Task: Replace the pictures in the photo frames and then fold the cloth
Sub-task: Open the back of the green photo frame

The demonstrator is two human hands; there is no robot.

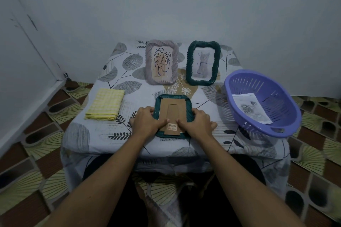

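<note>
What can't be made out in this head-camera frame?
- Head view, face-down frame: front and any picture inside, hidden by its own cardboard back.
- Head view, barcode sticker: print too small.
- Head view, sheet in purple basket: drawing blurred.

table: mid-frame, draped in leaf-print cover that hangs over the near edge
cloth: yellow check, folded, flat, left-centre
pink frame: upright, upper centre, leaf drawing
green frame: upright, just right of pink, not touching, cat picture
face-down frame: green, centre, cardboard back up
basket: purple, slotted, right side at table edge
</note>
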